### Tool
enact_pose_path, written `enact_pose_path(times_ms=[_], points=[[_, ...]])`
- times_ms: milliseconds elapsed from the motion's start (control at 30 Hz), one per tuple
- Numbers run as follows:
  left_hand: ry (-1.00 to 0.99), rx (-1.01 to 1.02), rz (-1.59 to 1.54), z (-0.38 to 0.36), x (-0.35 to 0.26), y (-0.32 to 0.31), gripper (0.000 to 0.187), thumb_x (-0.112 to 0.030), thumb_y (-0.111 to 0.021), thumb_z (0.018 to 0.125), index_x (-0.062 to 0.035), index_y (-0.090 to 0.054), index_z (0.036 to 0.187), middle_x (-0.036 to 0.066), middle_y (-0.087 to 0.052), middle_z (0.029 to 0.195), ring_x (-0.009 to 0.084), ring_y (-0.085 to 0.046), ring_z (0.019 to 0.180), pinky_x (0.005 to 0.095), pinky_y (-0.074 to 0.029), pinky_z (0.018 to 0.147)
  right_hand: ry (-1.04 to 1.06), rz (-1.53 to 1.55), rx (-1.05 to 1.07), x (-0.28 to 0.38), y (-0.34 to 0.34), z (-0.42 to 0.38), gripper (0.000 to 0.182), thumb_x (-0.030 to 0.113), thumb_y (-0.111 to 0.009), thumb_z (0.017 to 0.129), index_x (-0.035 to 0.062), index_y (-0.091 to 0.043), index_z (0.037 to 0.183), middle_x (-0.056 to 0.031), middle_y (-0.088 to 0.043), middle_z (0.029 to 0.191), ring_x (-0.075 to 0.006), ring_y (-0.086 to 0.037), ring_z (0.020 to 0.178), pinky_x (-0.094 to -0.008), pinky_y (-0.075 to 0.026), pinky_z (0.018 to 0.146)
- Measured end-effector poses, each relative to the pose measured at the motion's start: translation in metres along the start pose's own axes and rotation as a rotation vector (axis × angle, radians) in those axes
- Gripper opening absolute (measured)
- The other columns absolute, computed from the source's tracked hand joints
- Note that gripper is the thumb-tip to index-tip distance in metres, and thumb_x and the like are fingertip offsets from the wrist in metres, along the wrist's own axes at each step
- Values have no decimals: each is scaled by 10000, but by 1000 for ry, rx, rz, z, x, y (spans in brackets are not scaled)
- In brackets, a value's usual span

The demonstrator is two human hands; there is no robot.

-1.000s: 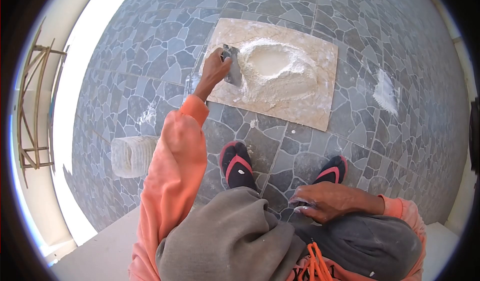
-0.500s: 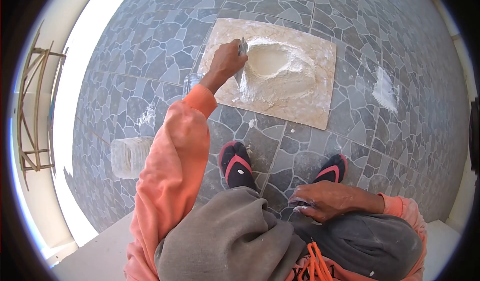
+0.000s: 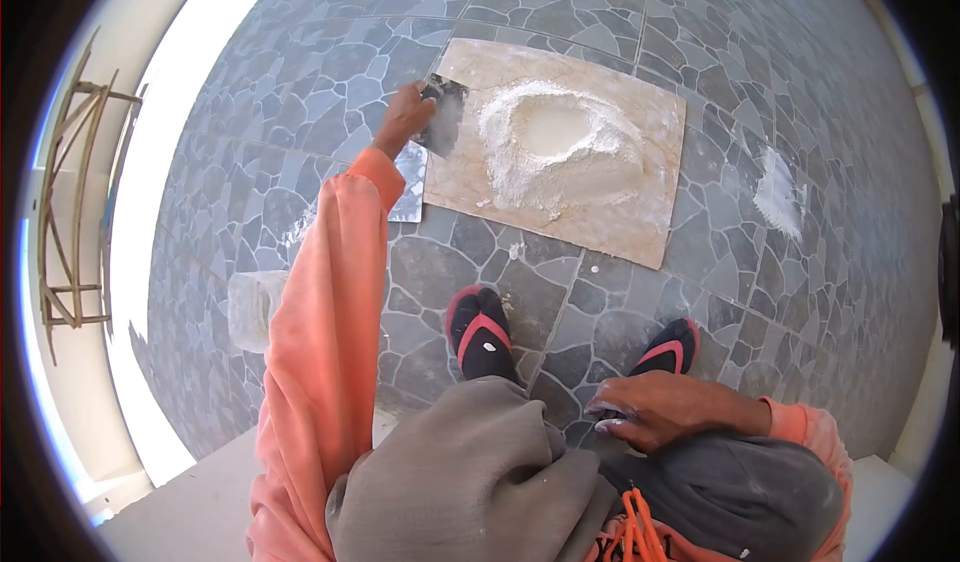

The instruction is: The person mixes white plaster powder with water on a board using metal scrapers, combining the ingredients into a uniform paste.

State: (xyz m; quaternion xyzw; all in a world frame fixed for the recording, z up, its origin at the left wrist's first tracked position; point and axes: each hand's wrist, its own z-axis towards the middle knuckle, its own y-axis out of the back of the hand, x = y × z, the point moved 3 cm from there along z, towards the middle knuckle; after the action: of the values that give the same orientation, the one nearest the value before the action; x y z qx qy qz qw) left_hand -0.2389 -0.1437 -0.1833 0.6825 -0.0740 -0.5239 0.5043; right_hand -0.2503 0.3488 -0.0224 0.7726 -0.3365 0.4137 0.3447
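Observation:
My left hand [image 3: 405, 117] grips a scraper with a wide dark metal blade [image 3: 443, 114], held at the left edge of a beige marbled board [image 3: 620, 232]. On that board lies a mound of white powder [image 3: 565, 177] with a hollow holding pale liquid [image 3: 555, 127]. The blade is to the left of the mound, apart from it. Below my left hand, a flat shiny metal plate [image 3: 408, 184] lies beside the board, partly behind my sleeve. My right hand [image 3: 670, 409] rests by my knee, fingers curled around something dark I cannot make out.
A clear plastic container [image 3: 252, 310] stands on the stone-patterned floor [image 3: 300, 112], partly behind my left sleeve. White powder smears [image 3: 778, 194] mark the floor right of the board. My feet in flip-flops [image 3: 482, 330] are in front of the board. A wooden frame [image 3: 75, 212] stands far left.
My left hand has moved left with the scraper, away from the mound to the board's edge. Its blade now shows flat instead of edge-on. My right hand has stayed put.

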Motion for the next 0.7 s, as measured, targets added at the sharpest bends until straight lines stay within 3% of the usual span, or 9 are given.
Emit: enact_pose_path(times_ms=[267,700], points=[[-16,-6,-25,2,-7,-28,378,-164,-558,763,20,-624,1086,288,-656,938,420,-642,927,454,-485,819,-132,70,65,5,3,-2,306,204,-563,917,40,-580,1174,-157,-611,1037,-346,-610,987,-412,-487,857],[-35,51,-15,19,-29,-32,408,-160,-552,792,10,-589,1161,296,-639,1018,434,-617,987,455,-474,859,-152,62,18,8,4,-6,306,206,-548,913,20,-571,1155,-180,-597,1045,-366,-607,965,-423,-482,830]])
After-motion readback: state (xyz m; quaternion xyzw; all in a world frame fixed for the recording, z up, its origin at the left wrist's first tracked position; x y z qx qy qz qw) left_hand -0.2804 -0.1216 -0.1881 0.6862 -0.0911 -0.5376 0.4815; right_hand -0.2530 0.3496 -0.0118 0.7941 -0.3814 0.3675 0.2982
